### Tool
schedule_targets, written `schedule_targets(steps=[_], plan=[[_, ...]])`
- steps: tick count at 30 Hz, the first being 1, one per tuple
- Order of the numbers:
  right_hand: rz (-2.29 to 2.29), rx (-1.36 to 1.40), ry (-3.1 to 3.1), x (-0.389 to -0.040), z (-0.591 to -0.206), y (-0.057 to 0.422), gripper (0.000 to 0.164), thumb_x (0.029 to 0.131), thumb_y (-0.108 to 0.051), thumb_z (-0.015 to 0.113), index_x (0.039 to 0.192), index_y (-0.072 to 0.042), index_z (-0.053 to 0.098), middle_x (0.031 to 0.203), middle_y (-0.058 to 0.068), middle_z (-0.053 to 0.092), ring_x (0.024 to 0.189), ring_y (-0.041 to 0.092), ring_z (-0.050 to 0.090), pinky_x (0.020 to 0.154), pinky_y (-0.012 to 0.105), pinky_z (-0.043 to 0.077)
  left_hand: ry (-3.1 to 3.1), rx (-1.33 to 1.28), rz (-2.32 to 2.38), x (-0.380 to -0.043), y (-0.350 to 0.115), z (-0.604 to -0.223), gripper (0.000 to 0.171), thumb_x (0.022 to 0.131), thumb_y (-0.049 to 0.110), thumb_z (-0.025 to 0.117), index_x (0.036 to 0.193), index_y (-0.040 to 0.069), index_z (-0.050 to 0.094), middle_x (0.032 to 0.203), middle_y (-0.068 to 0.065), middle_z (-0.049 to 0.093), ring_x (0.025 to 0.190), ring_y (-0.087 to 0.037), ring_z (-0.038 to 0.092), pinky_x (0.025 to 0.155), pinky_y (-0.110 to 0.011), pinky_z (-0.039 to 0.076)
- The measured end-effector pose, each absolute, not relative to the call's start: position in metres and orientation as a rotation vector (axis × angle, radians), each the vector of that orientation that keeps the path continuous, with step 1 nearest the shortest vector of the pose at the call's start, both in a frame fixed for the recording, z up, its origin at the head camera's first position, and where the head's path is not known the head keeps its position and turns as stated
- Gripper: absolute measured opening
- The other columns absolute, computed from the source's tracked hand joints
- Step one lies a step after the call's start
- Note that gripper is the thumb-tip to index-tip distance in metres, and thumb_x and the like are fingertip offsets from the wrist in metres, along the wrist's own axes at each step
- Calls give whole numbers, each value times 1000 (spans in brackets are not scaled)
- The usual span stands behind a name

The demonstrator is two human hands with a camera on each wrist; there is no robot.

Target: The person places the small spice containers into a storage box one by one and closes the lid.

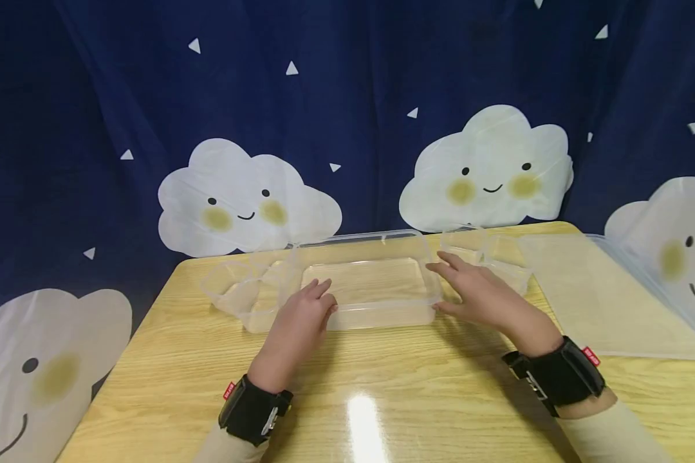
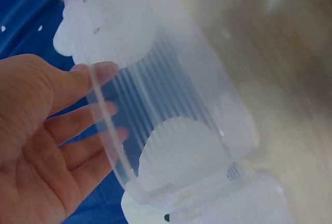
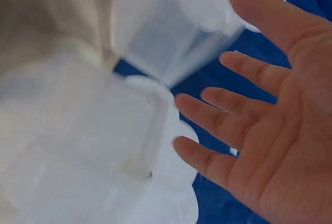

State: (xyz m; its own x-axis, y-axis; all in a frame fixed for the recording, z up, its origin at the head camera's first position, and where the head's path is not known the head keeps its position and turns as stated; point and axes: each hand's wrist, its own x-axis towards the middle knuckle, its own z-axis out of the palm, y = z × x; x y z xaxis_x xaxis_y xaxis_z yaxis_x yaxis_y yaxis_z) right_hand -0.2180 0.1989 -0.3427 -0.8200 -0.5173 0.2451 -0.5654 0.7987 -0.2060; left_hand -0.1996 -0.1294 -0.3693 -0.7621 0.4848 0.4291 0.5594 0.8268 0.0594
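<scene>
A large clear plastic storage box (image 1: pixel 376 315), with its inside visible from above, rests on the wooden table. My left hand (image 1: pixel 304 315) is at its front left, fingers loosely bent by the front rim. In the left wrist view, thumb and fingers of the left hand (image 2: pixel 52 125) overlap the rim of the box (image 2: pixel 171 84), with a gap between them; exact contact is unclear. At the box's right end hovers my right hand (image 1: pixel 481 292). Its fingers are spread in the right wrist view, where the hand (image 3: pixel 259 115) holds nothing.
Small clear containers stand on both sides, a left pair (image 1: pixel 228 283) and a right pair (image 1: pixel 506 257). A flat translucent lid (image 1: pixel 620 296) lies at the table's right, its edge beside another clear sheet. Behind hangs a navy curtain (image 1: pixel 353 96) with clouds.
</scene>
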Motion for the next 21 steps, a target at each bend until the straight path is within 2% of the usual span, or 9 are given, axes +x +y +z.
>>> schedule_targets(steps=[3,6,8,14,18,21], plan=[[470,850,-2841,-219,-334,213,64,89,-19,79,143,2,52,146,33,45,110,46,64,92,61,51,-2597,-757,-273,-199,-132,-366,7,95,8,71,89,7,72,103,-11,75,96,-27,73,78,-39,60],[490,817,-2878,-220,-328,230,66,90,-24,78,143,4,50,145,32,46,121,49,57,92,61,50,-2586,-767,-283,-196,-130,-363,5,93,8,73,89,8,72,88,-3,73,79,-21,72,65,-36,59],[449,743,-2923,-221,-326,242,71,91,-32,78,144,6,48,144,33,46,122,51,55,91,63,50,-2573,-801,-287,-195,-127,-361,1,93,9,74,93,8,74,88,-3,74,79,-21,72,65,-37,59],[335,500,-3107,-225,-323,268,95,86,-57,74,143,13,42,134,39,46,110,52,59,77,60,52,-2609,-882,-259,-194,-100,-357,11,94,15,74,105,12,76,94,-1,77,83,-18,73,66,-34,59],[347,460,-3153,-227,-328,273,101,84,-63,73,141,15,44,128,39,48,106,50,60,74,56,52,-2629,-854,-159,-194,-84,-355,11,90,22,78,99,17,76,85,4,75,74,-12,70,58,-28,56],[370,470,-3150,-232,-333,275,100,83,-64,73,140,15,46,127,38,50,107,49,60,77,57,52,-2598,-834,-116,-197,-78,-355,9,87,25,80,92,19,76,80,6,74,67,-10,68,55,-25,53]])
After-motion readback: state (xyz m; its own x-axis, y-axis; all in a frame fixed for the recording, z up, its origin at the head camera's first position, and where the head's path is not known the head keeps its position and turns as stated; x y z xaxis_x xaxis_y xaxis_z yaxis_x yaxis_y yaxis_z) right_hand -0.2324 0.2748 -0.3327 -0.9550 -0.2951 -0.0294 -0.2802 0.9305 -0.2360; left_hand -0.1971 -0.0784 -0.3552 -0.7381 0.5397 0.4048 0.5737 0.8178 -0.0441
